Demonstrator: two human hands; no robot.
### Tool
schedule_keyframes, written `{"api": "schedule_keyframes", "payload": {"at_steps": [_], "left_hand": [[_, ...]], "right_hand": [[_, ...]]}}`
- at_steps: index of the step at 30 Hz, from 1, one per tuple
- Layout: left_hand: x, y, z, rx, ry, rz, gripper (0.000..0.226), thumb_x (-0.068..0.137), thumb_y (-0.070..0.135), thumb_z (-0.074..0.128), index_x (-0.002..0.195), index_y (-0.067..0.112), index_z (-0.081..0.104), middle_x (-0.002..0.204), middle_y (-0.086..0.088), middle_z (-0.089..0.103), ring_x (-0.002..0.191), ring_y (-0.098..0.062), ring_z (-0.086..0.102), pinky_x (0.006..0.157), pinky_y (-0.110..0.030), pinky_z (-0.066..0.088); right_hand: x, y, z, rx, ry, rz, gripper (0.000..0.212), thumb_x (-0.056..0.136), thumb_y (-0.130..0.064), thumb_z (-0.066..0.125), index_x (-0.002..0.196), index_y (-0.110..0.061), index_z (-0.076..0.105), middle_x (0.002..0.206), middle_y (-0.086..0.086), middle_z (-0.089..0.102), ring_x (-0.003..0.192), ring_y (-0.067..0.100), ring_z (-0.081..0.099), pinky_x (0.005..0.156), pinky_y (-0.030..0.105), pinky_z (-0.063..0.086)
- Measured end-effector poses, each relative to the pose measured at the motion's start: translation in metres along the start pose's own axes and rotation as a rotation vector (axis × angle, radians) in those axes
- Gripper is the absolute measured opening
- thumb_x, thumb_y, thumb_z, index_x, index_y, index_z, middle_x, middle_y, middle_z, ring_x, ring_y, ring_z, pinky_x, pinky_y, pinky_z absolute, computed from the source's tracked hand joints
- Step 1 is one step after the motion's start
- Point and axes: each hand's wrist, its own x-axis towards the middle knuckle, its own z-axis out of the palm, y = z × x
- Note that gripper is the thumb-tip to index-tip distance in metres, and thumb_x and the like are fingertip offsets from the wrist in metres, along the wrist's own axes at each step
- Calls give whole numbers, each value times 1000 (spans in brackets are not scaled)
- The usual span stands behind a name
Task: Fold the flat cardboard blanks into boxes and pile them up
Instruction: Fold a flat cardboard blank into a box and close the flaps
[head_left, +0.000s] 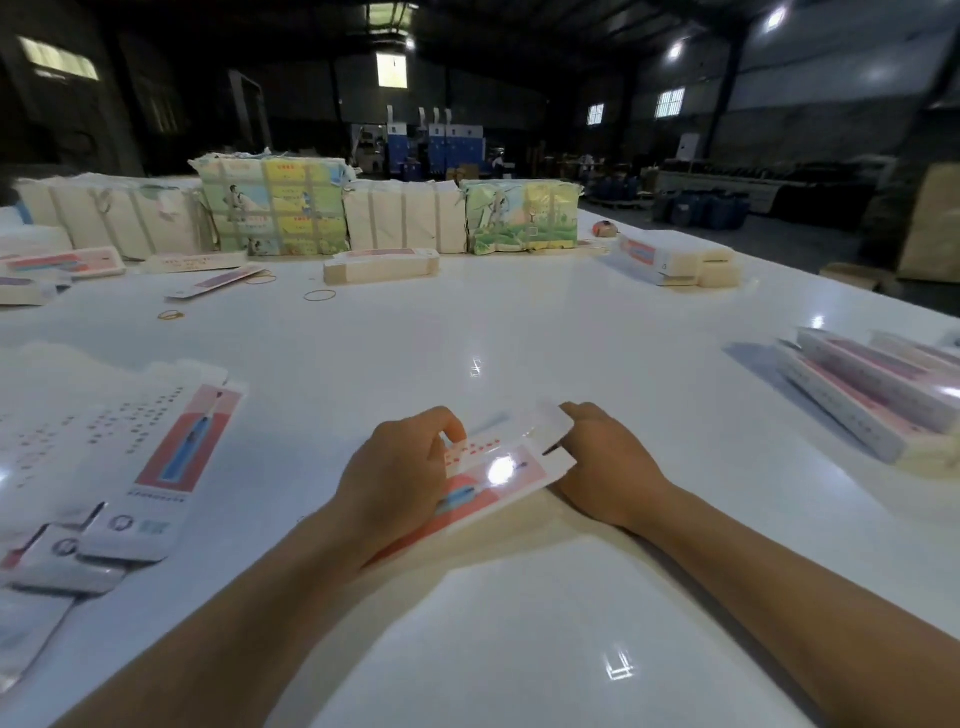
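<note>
- Both hands work on one cardboard blank (488, 470) lying on the white table (519, 322), close to the near edge and in the middle of the view.
- The left hand (400, 467) grips the blank's left part, fingers curled over its top edge and thumb on the printed face.
- The right hand (605, 462) holds the blank's right end, fingers curled round the end flap, which stands tilted up from the table.
- A bright glare spot hides part of the print on the blank.
- A spread of flat blanks (130, 457) lies to the left, overlapping one another.
- A pile of folded boxes (872, 395) sits at the right edge of the table, well apart from the hands.
- Further back lie more stacks of blanks (382, 267), a few rubber bands (319, 296) and strapped bundles (272, 208) in a row.
</note>
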Motion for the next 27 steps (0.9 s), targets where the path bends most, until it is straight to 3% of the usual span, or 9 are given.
{"api": "schedule_keyframes", "payload": {"at_steps": [3, 5, 8, 11, 15, 19, 23, 25, 27], "left_hand": [[-2, -4, -2, -17, 36, 29, 41, 78, 26, 24, 95, 24, 61, 102, -6, 69, 75, -21, 57, 58, -28, 43], [-4, -5, -4, -11, 54, 69, 44, 78, 28, 22, 96, 22, 61, 102, -6, 70, 71, -19, 57, 52, -24, 38], [-7, -6, -6, -21, 93, 109, 40, 86, 29, 24, 97, 18, 61, 110, -8, 68, 79, -22, 63, 49, -24, 43], [-7, -3, -8, -37, 114, 130, 40, 84, 34, 26, 97, 16, 60, 115, -8, 67, 91, -25, 66, 54, -33, 53], [-8, -1, -6, 48, 115, 138, 41, 85, 31, 25, 102, 18, 60, 109, -6, 68, 89, -24, 65, 60, -37, 53], [-9, 2, -4, 97, 117, 154, 18, 95, 34, 42, 100, 25, 56, 108, 3, 67, 89, -18, 62, 66, -32, 50], [-11, 9, 4, 384, 16, 195, 79, 70, 84, 36, 130, 31, 40, 114, 14, 52, 95, -7, 46, 67, -22, 33], [-12, 10, 8, 491, -19, 207, 100, 61, 90, 30, 138, 28, 26, 121, 12, 46, 103, -8, 43, 71, -19, 33], [-11, 10, 9, 534, -9, 179, 100, 62, 89, 32, 139, 25, 23, 123, 10, 44, 105, -9, 44, 72, -18, 35]], "right_hand": [[-1, 1, 1, -25, -3, 6, 16, 88, -18, 53, 96, -11, 65, 98, 2, 58, 98, 20, 48, 80, 33, 42], [-2, -1, -1, 129, 65, 28, 12, 88, -10, 53, 84, -3, 61, 87, 8, 59, 84, 20, 51, 72, 34, 41], [-3, -9, -14, 787, 149, 115, 30, 91, -1, 42, 71, -4, 63, 68, 12, 61, 64, 18, 53, 60, 31, 42], [-2, -12, -22, 1362, -45, 168, 43, 92, -14, 36, 60, -11, 66, 54, 10, 55, 45, 23, 52, 45, 28, 38], [-6, -9, -16, 1252, -198, 197, 24, 89, 2, 41, 74, 1, 60, 59, 24, 57, 40, 25, 51, 37, 25, 36], [-5, -7, -13, 1231, -159, 250, 20, 87, 8, 41, 76, 4, 57, 48, 17, 56, 36, 22, 50, 32, 22, 34], [-4, -2, -13, 1195, -31, 307, 19, 87, 7, 43, 77, 5, 60, 46, 15, 55, 34, 22, 47, 32, 20, 33], [-3, 0, -12, 1173, 18, 325, 18, 87, 6, 44, 79, 5, 61, 45, 15, 54, 32, 21, 45, 32, 19, 32], [-2, 1, -12, 1174, 56, 342, 17, 86, 5, 45, 80, 7, 61, 49, 19, 54, 32, 21, 43, 32, 20, 33]]}}
